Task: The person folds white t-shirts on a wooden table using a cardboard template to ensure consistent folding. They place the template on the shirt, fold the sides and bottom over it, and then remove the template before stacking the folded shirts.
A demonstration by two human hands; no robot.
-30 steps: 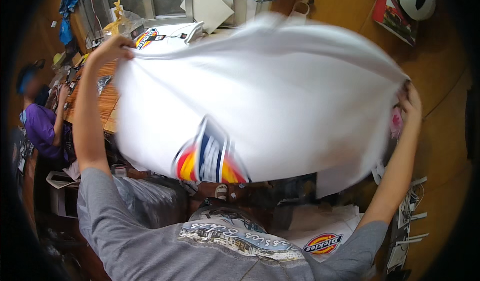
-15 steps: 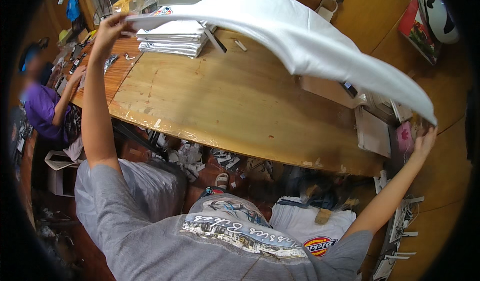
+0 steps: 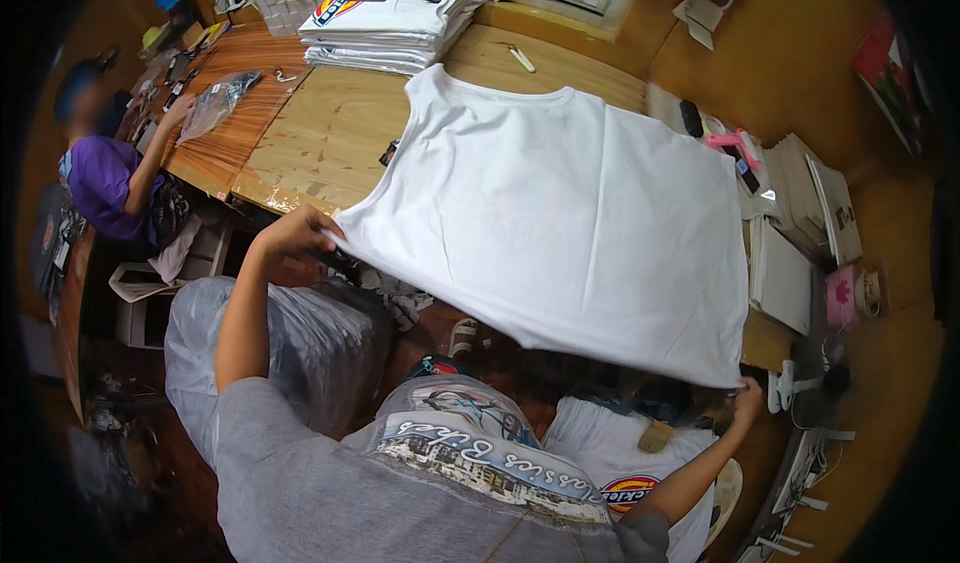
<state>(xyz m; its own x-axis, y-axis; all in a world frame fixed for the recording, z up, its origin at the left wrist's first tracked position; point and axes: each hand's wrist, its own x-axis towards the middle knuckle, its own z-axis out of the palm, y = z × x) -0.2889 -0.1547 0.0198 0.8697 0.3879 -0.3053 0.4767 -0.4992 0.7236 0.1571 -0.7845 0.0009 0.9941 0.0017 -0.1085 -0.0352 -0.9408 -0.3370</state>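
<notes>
A white shirt (image 3: 560, 213) lies spread across the wooden table, its neckline toward the far side and its near edge hanging past the table's front edge. My left hand (image 3: 298, 233) pinches its near left corner. On the right, my right hand (image 3: 746, 403) grips the near right corner, fingers closed on the cloth. The fabric droops between my two hands, and the side facing up looks plain apart from creases.
A stack of folded white shirts (image 3: 390, 23) with tags stands at the far left. A white pen-like tool (image 3: 521, 59) lies behind the spread shirt. Papers or flat packs (image 3: 785, 268) and a pink box (image 3: 842, 296) line the right side. A person in purple (image 3: 105, 188) sits at left.
The white shirt has come down from the air onto the table. Both my hands have moved down and nearer to me, still holding its edge.
</notes>
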